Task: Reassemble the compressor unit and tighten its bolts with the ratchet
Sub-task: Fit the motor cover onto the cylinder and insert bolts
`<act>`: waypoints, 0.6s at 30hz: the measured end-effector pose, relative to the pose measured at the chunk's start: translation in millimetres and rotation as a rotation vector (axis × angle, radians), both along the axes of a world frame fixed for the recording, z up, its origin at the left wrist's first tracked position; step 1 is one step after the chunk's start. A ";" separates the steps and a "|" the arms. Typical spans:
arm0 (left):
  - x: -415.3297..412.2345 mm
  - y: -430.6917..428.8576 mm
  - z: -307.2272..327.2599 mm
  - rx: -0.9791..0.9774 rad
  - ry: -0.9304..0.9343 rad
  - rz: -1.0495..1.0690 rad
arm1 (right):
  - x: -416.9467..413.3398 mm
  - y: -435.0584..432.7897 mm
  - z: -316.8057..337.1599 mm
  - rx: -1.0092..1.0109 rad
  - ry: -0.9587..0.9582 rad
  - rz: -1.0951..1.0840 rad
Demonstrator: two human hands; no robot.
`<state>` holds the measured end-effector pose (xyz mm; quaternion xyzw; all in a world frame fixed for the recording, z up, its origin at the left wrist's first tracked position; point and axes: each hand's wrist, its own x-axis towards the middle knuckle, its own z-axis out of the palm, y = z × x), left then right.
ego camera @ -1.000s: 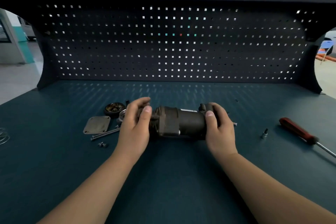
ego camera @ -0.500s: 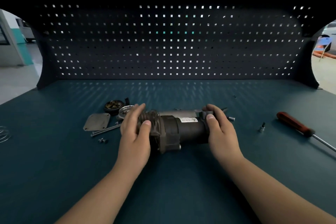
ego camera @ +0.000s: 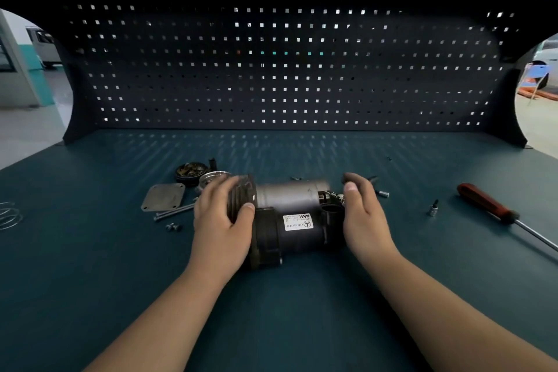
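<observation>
Reassembly looks barely begun. The compressor unit point(ego camera: 297, 229) lies on its side at centre frame on the desk point(ego camera: 277, 317). The left hand point(ego camera: 222, 220) grips its ribbed left end, and the right hand point(ego camera: 363, 214) curls round the fittings at the right end, though blur makes that hold uncertain. Left of it, the cover plate point(ego camera: 163, 198), long bolts point(ego camera: 175, 212) and small screws point(ego camera: 173, 226) lie loose. The red-handled tool point(ego camera: 486, 204) at right lies untouched.

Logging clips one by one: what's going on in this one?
A person holds the compressor unit on the bench: the left hand grips its ribbed end, the right hand cups the port end. A cover plate and long bolts lie loose to the left; the red-handled tool lies untouched on the right.
</observation>
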<state>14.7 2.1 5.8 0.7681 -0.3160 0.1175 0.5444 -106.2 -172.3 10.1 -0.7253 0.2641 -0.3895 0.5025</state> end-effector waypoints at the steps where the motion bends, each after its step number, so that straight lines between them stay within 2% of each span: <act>1: 0.5 0.6 0.5 0.035 -0.011 -0.001 | -0.5 -4.9 0.9 0.035 0.013 -0.005; 9: -1.0 3.2 9.7 0.225 -0.041 0.029 | -0.2 -17.2 -3.7 0.110 0.247 0.103; 11: -1.1 3.5 14.2 0.294 -0.113 0.057 | 3.0 -16.1 -4.6 0.154 0.245 0.140; 15: 6.3 -16.6 38.9 0.351 -0.383 0.009 | 6.0 -17.1 -9.2 0.204 0.235 0.164; 18: 8.3 -57.5 50.0 0.499 -0.380 -0.119 | 2.9 -16.6 -5.5 0.154 0.216 0.179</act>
